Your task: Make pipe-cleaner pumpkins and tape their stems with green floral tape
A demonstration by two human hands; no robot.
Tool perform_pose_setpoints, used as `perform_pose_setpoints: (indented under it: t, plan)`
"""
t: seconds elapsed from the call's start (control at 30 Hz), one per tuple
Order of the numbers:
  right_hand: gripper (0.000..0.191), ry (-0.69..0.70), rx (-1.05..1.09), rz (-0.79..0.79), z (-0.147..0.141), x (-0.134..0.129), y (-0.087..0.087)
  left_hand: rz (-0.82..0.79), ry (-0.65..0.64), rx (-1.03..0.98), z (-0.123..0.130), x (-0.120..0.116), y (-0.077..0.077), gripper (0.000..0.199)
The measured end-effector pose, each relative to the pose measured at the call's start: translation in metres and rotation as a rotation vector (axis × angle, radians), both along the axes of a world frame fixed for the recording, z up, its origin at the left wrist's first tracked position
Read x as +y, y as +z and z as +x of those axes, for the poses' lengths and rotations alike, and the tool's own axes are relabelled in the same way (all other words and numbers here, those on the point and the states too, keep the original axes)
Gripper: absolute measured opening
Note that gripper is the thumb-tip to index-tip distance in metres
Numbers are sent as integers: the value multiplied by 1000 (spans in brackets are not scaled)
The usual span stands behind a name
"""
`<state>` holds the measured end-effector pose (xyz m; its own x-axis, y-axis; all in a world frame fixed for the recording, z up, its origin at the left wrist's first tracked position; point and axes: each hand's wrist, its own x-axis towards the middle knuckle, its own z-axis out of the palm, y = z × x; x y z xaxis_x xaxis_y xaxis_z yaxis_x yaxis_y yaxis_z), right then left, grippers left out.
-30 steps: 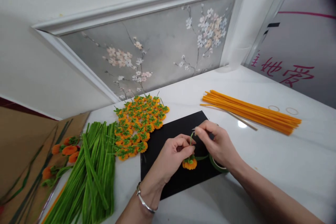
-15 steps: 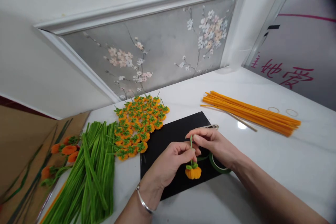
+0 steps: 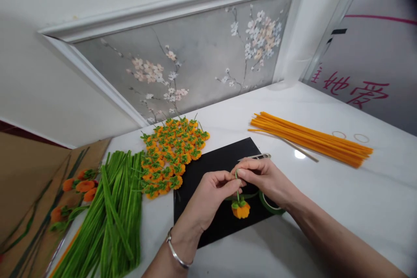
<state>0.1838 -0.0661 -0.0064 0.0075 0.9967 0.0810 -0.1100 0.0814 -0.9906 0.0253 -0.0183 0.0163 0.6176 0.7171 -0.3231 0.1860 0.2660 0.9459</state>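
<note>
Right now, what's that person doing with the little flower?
A person's right hand pinches the thin green stem of an orange flower near its top. The left hand has its fingers at the stem too. The flower hangs head down over a black mat. Many similar flowers lie left of the mat, beside long green sticks.

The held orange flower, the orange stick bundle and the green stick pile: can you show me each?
Held orange flower [image 3: 241, 210], head view: on its petals.
Orange stick bundle [image 3: 311, 139], head view: midway along its sticks.
Green stick pile [image 3: 121, 213], head view: near its middle.
</note>
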Motion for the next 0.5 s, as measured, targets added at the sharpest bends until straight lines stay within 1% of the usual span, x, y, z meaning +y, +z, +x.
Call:
perform_pose_setpoints:
  t: [0.13, 0.3, 0.5]
  plan:
    - [25, -7, -14, 36, 0, 0, -1, -46, 6, -14, -2, 1, -2, 18]
    - [24, 5, 48, -16, -1, 0, 1, -51, 0, -35, -3, 0, -2, 15]
    - [26, -9, 45, -42, -2, 0, 2, 17, 19, 1, 0, -1, 1, 16]
